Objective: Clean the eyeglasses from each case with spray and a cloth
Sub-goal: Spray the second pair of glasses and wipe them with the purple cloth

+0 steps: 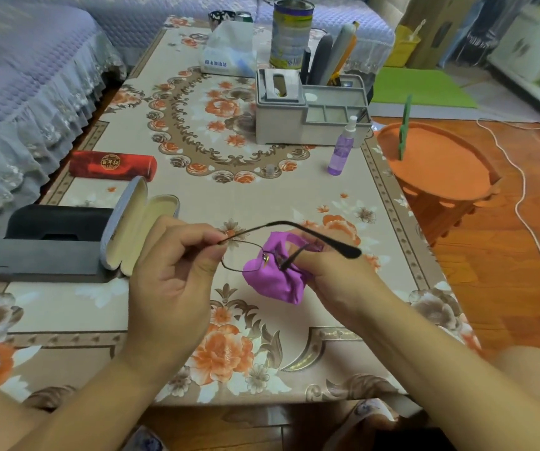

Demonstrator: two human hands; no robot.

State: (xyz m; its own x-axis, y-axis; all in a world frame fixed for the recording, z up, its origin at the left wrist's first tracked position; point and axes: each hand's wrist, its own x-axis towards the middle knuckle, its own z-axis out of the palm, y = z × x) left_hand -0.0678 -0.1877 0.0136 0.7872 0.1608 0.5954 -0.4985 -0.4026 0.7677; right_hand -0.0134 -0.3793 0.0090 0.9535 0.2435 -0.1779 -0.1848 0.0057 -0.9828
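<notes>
Purple cloth (pixel 273 281) is bunched in the right hand (pixel 337 275), fingers curled round it and pressing it over one lens of thin metal eyeglasses (pixel 245 255). The left hand (pixel 171 271) pinches the frame's other corner, above the floral table (pixel 262 196). Left of it, an open pale case (pixel 135 229) looks empty. Beyond lie a red case (pixel 112 164), a black case (pixel 57 222), a purple spray bottle (pixel 341 151) and a grey organiser (pixel 310 109) holding pens.
</notes>
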